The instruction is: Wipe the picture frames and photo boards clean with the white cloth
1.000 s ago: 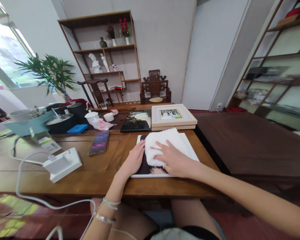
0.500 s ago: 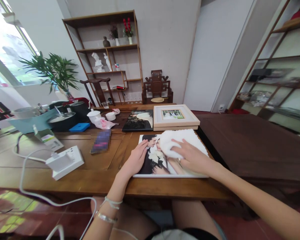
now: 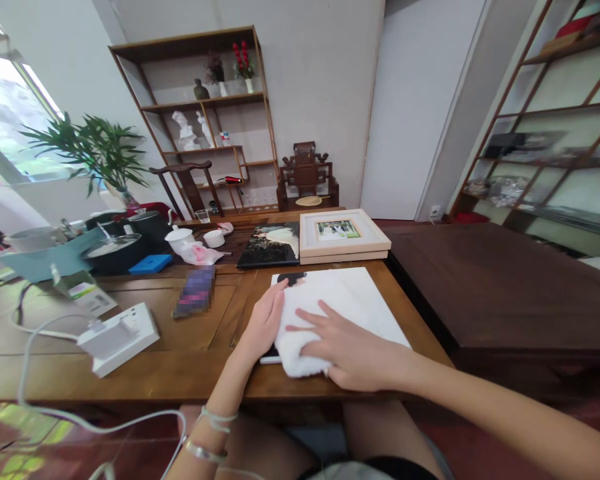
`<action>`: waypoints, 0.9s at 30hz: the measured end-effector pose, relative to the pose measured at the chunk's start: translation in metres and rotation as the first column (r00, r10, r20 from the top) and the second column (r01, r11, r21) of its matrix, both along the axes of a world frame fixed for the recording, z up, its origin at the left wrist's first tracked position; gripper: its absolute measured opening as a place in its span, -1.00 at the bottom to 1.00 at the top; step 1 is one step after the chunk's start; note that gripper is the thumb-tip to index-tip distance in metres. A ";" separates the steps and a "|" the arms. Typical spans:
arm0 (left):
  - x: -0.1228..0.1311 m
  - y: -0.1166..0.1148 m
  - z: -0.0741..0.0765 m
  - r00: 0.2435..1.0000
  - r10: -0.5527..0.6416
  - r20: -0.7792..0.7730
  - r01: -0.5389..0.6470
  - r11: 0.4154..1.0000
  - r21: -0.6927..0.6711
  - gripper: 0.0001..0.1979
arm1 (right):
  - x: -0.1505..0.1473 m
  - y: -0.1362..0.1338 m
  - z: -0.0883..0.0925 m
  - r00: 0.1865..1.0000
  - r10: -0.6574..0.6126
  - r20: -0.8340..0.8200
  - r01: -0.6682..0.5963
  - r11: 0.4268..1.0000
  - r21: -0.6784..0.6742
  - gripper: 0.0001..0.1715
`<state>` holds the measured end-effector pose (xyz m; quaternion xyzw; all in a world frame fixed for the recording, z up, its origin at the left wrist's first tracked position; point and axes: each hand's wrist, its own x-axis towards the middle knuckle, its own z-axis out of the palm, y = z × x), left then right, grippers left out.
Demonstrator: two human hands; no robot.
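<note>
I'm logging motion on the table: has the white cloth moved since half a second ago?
Yes: judged against the light wooden picture frame, the white cloth under the right hand has moved left and closer to the person.

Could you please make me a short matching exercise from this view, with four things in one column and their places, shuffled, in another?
Things:
1. White cloth
2. Left hand
3. Blue flat box
4. Pale-framed picture

Places:
A. Just in front of a black pot
B. Immediately to the right of a dark picture
C. Beneath the spread fingers of the right hand
D. At the left side of the photo panel

Right pairs: 1-C, 2-D, 3-A, 4-B
</note>
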<state>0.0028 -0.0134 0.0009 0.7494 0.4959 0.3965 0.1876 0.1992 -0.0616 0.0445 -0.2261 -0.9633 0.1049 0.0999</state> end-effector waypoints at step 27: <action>-0.001 0.000 -0.004 0.973 -0.052 -0.226 0.065 0.997 0.052 -0.60 | -0.024 0.099 0.025 0.925 -0.330 -0.189 0.255 0.906 -0.337 -0.75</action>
